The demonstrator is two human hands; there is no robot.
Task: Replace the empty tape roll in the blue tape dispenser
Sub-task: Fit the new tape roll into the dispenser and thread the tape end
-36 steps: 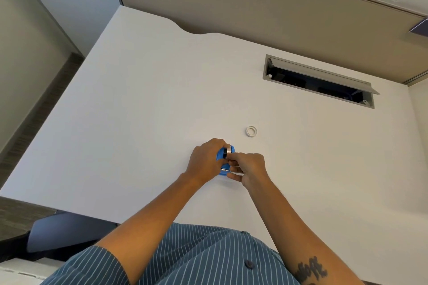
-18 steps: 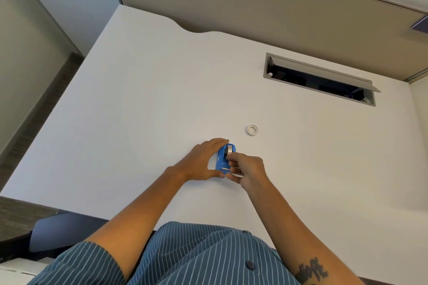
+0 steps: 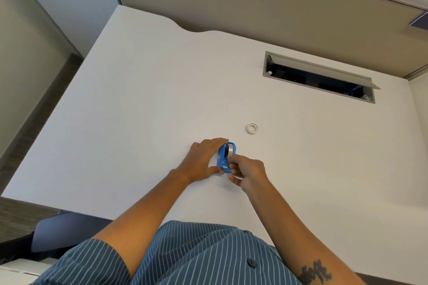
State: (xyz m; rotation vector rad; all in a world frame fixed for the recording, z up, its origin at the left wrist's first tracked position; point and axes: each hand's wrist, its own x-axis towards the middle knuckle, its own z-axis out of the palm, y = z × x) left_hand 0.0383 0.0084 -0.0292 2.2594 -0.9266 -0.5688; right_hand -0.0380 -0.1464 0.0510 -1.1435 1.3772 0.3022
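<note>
The blue tape dispenser (image 3: 224, 157) stands on the white desk (image 3: 139, 111) with a tape roll (image 3: 230, 150) seated in its far end. My left hand (image 3: 203, 157) cups the dispenser from the left, fingers over its top and thumb at its near end. My right hand (image 3: 246, 172) is at the dispenser's right side, fingers pinched on what looks like a strip of tape near the cutter end. A small white empty roll core (image 3: 252, 128) lies flat on the desk, apart, beyond and to the right.
A recessed cable tray (image 3: 319, 76) with an open metal flap is set into the desk at the back right. A tan partition (image 3: 254, 7) runs along the far edge. A dark chair (image 3: 60, 229) is at the lower left below the desk edge.
My left hand has opened from a tight grip into a looser cup along the dispenser's left side, showing more of the blue body. My right hand stayed pinched at the near end.
</note>
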